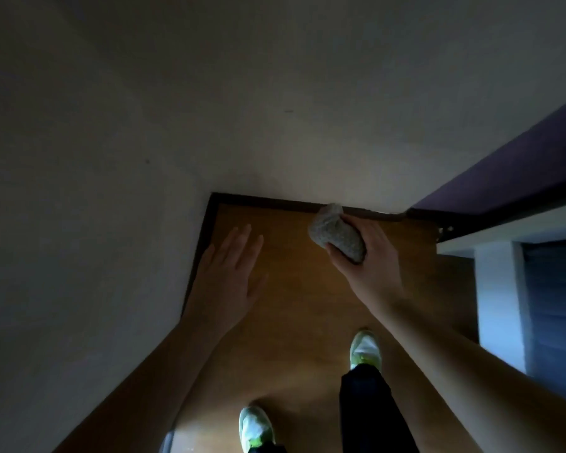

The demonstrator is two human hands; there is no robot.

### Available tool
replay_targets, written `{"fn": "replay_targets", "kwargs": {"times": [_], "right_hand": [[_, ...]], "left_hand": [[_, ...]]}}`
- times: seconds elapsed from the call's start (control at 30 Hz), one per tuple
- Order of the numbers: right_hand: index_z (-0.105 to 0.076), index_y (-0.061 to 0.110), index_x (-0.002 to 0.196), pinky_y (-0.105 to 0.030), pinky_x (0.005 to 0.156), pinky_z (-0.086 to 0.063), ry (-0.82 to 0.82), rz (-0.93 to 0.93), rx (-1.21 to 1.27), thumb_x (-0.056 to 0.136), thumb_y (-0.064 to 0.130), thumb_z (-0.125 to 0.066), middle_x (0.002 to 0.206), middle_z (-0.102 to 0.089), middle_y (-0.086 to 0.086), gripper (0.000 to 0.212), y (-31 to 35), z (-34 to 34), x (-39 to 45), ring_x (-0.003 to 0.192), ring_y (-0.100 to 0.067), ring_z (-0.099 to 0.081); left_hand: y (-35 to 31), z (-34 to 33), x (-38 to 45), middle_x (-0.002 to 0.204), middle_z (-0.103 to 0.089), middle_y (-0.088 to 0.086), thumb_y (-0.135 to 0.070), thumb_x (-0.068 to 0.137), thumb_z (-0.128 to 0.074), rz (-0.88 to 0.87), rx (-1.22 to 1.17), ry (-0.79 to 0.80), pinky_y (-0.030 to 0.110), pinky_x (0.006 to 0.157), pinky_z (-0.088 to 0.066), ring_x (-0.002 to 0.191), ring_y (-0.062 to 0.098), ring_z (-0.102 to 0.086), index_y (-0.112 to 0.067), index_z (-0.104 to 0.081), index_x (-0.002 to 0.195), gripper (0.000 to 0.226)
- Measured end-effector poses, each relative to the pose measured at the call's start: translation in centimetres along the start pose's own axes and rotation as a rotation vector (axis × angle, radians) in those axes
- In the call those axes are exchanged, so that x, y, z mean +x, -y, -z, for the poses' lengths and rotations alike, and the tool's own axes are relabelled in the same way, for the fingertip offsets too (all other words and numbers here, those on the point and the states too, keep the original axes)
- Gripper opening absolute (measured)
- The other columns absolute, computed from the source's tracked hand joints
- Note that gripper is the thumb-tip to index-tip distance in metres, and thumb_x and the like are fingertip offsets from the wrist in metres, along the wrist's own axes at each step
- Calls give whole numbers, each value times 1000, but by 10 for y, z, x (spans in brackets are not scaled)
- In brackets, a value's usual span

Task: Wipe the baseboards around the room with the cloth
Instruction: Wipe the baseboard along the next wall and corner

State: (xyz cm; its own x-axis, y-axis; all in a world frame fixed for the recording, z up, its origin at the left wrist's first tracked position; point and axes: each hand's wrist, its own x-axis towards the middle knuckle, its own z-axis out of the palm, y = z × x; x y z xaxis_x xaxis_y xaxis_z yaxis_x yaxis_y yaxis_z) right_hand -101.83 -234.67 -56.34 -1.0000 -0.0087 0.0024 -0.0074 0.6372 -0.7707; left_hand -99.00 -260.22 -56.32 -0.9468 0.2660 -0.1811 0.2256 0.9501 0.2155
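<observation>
A dark brown baseboard (265, 202) runs along the foot of the far wall and turns down the left wall at the corner. My right hand (365, 253) grips a bunched grey cloth (335, 232); the cloth's far end reaches the far baseboard, right of its middle. My left hand (232, 273) is held flat with fingers spread, palm down, above the wooden floor near the left baseboard (201, 246). It holds nothing.
A purple-topped piece of furniture (510, 178) with a white edge juts in from the right, hiding the baseboard beyond it. A blue-grey panel (553, 308) stands at the right. My two feet in light green shoes (366, 349) rest on the wooden floor (294, 305).
</observation>
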Motion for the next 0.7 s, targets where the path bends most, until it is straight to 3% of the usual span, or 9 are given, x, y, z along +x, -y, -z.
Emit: {"fn": "replay_targets", "kwargs": {"times": [0.07,0.23,0.37,0.5,0.6,0.7], "right_hand": [[-60,17,127,3,83,-32,-3,30,1,81,26,-78,114,-60,5,50,-25,-38,14,98,2,-51],[-61,19,127,1,85,-35,92,115,15,82,26,-78,116,-61,9,48,-75,-113,40,99,3,-54],[-60,24,129,-4,86,-40,148,135,49,84,30,-75,120,-61,11,48,-112,-173,60,105,0,-58],[-57,27,132,0,87,-37,211,144,71,86,32,-74,122,-55,19,49,-145,-239,81,108,4,-54],[-53,33,132,0,87,-40,282,124,130,86,34,-74,123,-55,20,50,-166,-289,97,109,7,-54],[-54,34,130,2,83,-39,300,107,172,84,32,-76,120,-56,21,51,-177,-335,112,107,10,-53]], "left_hand": [[16,-41,15,163,-21,7,-44,98,-52,52,-24,-29,50,116,-26,149,25,-22,-17,-30,155,67],[66,-129,37,166,-5,-1,-52,99,-41,199,-87,-12,44,120,-10,152,17,-5,-25,-9,158,73],[108,-192,47,166,-4,-3,-56,98,-35,242,-9,-39,44,121,-11,152,17,-4,-25,-4,159,75],[131,-271,54,166,3,-1,-61,98,-29,320,6,29,42,121,-4,152,18,4,-23,4,158,79],[149,-326,64,164,20,2,-70,93,-23,383,50,28,44,121,4,150,22,20,-22,18,155,88],[162,-370,80,158,36,3,-81,84,-30,424,42,65,46,118,12,143,25,35,-21,35,147,109]]}}
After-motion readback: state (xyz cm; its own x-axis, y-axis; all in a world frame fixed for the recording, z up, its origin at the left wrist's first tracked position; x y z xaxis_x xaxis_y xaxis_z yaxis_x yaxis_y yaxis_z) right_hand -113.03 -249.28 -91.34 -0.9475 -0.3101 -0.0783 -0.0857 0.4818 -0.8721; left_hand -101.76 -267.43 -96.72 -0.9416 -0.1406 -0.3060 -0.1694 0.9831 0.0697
